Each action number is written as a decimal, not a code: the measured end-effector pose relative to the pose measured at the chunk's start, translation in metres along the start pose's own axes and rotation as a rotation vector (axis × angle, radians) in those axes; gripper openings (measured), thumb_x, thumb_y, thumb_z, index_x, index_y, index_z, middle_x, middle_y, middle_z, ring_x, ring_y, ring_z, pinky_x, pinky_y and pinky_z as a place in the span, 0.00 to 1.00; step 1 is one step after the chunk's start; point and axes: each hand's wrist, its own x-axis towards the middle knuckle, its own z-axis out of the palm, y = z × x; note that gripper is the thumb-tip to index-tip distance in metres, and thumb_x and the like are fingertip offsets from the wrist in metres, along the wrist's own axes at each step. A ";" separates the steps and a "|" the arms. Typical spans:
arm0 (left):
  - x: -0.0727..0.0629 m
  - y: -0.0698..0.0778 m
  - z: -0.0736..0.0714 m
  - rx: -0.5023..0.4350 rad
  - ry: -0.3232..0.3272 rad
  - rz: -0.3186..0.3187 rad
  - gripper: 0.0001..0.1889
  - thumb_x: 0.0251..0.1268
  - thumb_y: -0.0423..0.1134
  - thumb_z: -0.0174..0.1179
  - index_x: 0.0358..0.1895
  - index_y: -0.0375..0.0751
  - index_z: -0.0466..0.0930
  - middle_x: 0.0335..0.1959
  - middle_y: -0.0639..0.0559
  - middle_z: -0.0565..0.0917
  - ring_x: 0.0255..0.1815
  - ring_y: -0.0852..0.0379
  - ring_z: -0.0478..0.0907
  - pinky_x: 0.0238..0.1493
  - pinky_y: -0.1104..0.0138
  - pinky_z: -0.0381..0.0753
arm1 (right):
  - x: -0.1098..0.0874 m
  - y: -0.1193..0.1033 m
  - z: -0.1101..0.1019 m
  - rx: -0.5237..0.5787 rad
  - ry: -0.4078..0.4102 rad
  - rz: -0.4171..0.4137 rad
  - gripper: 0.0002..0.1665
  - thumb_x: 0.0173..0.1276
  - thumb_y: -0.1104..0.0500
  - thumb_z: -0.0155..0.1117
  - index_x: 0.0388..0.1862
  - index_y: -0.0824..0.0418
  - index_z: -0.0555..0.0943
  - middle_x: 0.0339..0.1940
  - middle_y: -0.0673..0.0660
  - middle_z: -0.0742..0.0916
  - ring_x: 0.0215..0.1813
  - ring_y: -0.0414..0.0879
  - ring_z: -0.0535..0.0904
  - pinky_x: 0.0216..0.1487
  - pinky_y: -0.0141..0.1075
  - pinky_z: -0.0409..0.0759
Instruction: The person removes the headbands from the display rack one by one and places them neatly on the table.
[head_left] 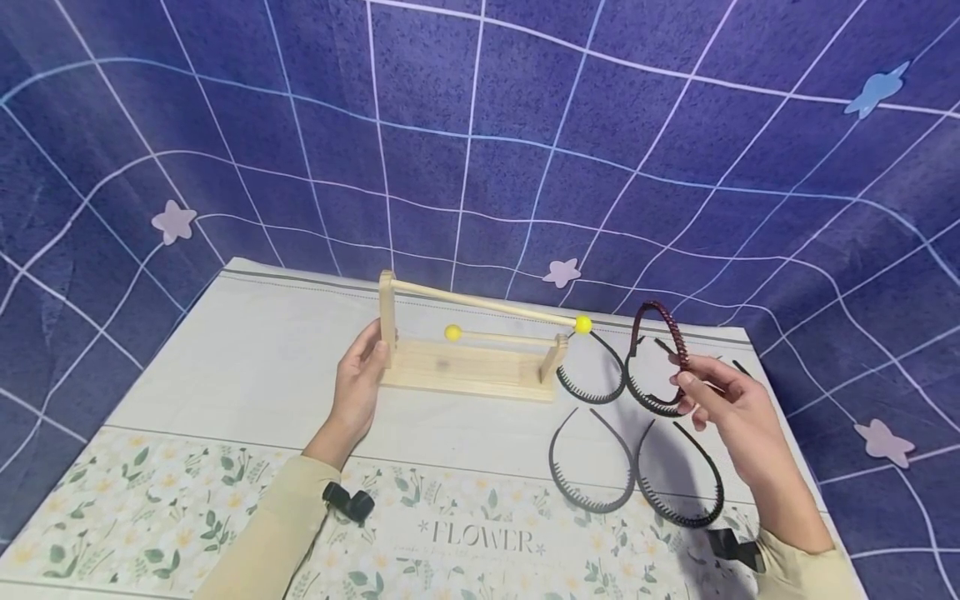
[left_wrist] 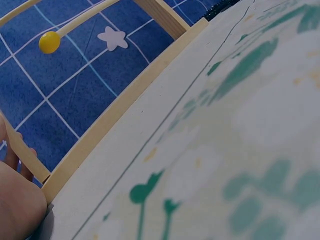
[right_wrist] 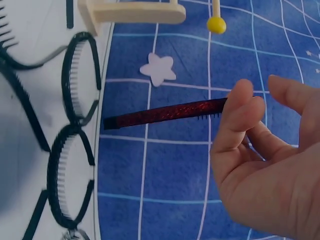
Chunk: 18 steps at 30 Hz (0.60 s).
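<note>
A wooden rack (head_left: 472, 371) stands on the table, with a tall post at its left end and a short one at its right. Each post carries a horizontal rod tipped with a yellow ball (head_left: 583, 324). My left hand (head_left: 356, 392) grips the tall post low down, thumb in front and fingers behind. Raised at the right, my right hand (head_left: 738, 417) pinches a dark red toothed headband (right_wrist: 170, 111) by one side. That headband is apart from the rack, above black headbands on the table. No headband hangs on either rod.
Several black toothed headbands (head_left: 592, 506) lie right of the rack, the nearest close to its short post. A white table cover (head_left: 247, 350) with a flower-printed front strip (head_left: 150, 500) lies underneath. Behind hangs a blue grid-patterned cloth (head_left: 420, 167) with stars.
</note>
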 end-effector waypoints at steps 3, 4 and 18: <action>0.000 0.001 0.000 0.004 -0.003 -0.003 0.31 0.93 0.48 0.46 0.90 0.47 0.57 0.88 0.50 0.63 0.89 0.50 0.60 0.86 0.66 0.66 | -0.003 0.001 -0.008 -0.040 0.032 0.019 0.13 0.84 0.67 0.66 0.49 0.50 0.91 0.39 0.46 0.92 0.31 0.38 0.83 0.24 0.27 0.79; 0.000 0.001 0.000 0.007 -0.003 -0.005 0.31 0.93 0.49 0.46 0.91 0.47 0.57 0.89 0.50 0.63 0.89 0.50 0.60 0.86 0.65 0.66 | -0.005 0.001 -0.010 -0.061 0.047 0.026 0.12 0.84 0.66 0.66 0.49 0.50 0.91 0.38 0.46 0.92 0.32 0.38 0.83 0.23 0.27 0.79; -0.001 0.000 0.000 0.020 0.000 0.000 0.31 0.93 0.49 0.46 0.91 0.47 0.57 0.89 0.51 0.63 0.89 0.50 0.60 0.86 0.67 0.66 | -0.027 0.019 -0.030 -0.316 0.129 0.040 0.08 0.81 0.67 0.71 0.50 0.56 0.92 0.40 0.37 0.90 0.31 0.37 0.85 0.30 0.28 0.85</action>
